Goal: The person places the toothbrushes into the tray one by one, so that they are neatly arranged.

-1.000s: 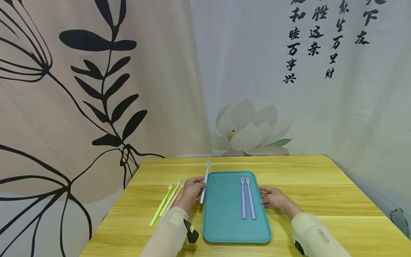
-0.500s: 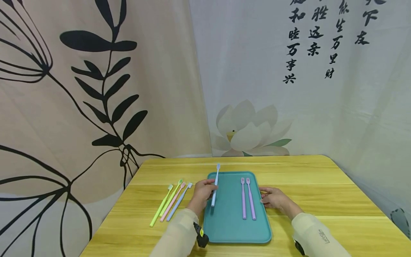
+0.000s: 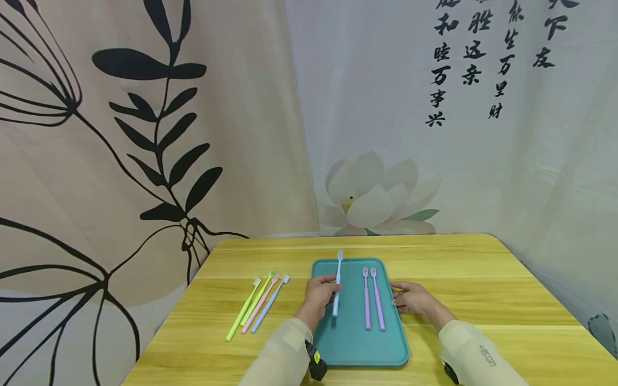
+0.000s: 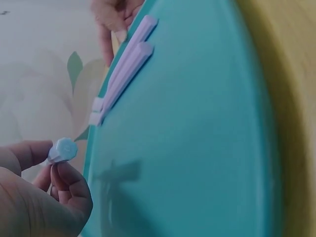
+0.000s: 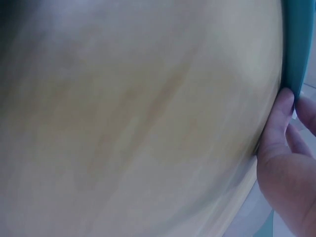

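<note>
My left hand (image 3: pixel 318 298) pinches a light blue toothbrush (image 3: pixel 338 287) between thumb and fingers. The brush is held above the left half of a teal tray (image 3: pixel 357 348), head pointing away; its handle end (image 4: pixel 65 149) faces the left wrist camera, and its shadow falls on the tray. Two purple toothbrushes (image 3: pixel 372 303) lie side by side on the tray's right half. At the tray's right edge, my right hand (image 3: pixel 416 300) grips the rim, with fingertips on either side of it in the right wrist view, where the tray (image 5: pixel 297 44) shows only in part.
Left of the tray, two yellow-green toothbrushes (image 3: pixel 245 308), a pink toothbrush (image 3: pixel 260 304) and a blue toothbrush (image 3: pixel 270 304) lie in a slanted row on the wooden table (image 3: pixel 473 268). A printed curtain (image 3: pixel 251 134) hangs behind the table.
My left hand has carried the light blue toothbrush rightward, from beside the tray's left edge to over the tray. The blue toothbrush on the table has come into full view. My right hand stays put.
</note>
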`<state>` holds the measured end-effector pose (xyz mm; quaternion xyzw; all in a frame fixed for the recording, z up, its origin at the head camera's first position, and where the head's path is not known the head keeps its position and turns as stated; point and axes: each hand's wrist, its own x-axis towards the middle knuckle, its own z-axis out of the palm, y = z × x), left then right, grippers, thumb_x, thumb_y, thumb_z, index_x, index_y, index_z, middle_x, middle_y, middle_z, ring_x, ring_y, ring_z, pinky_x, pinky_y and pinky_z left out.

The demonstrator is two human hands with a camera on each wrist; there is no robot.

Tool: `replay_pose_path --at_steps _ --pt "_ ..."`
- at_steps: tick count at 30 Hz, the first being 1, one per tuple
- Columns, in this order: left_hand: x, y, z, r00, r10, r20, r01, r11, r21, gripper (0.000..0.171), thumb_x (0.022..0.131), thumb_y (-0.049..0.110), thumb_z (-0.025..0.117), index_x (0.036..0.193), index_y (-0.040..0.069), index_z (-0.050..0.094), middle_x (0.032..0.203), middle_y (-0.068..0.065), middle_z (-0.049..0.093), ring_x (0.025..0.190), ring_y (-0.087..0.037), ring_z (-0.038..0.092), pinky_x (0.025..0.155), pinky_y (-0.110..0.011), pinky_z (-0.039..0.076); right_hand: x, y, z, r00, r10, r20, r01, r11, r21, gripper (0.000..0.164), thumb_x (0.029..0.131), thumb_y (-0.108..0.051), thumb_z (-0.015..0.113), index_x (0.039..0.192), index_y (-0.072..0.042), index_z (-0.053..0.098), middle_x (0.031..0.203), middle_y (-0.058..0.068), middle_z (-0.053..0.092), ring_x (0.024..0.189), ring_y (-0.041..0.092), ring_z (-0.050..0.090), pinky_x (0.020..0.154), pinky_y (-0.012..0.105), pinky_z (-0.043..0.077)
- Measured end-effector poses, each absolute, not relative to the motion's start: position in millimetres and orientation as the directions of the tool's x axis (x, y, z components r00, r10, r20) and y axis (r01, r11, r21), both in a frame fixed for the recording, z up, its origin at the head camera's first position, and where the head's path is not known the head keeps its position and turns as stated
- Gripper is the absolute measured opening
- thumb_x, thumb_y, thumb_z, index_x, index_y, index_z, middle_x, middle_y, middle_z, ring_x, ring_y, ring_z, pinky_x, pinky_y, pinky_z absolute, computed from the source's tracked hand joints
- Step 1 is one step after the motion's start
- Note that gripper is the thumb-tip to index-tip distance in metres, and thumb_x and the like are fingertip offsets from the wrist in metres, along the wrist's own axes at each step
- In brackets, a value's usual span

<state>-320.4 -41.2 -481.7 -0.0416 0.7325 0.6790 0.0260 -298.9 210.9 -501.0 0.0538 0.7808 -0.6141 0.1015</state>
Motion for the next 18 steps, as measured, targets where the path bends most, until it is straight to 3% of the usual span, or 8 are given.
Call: replay_pose_path --at_steps 18 --pt "-307 -9 -496 -0.990 -0.087 -0.109 -0.122 0.169 0.978 0.024 0.081 -0.004 0.071 0.105 -0.002 0.073 0.091 -0.009 0.066 0.077 -0.018 0.060 0.066 -0.032 0.052 -298 209 -502 -0.975 -0.034 -0.222 0.209 0.219 -0.953 0.059 0.089 0.013 0.060 0.145 0.010 0.041 0.105 0.018 0.053 0.091 0.024 0.058 0.078 0.037 0.055"
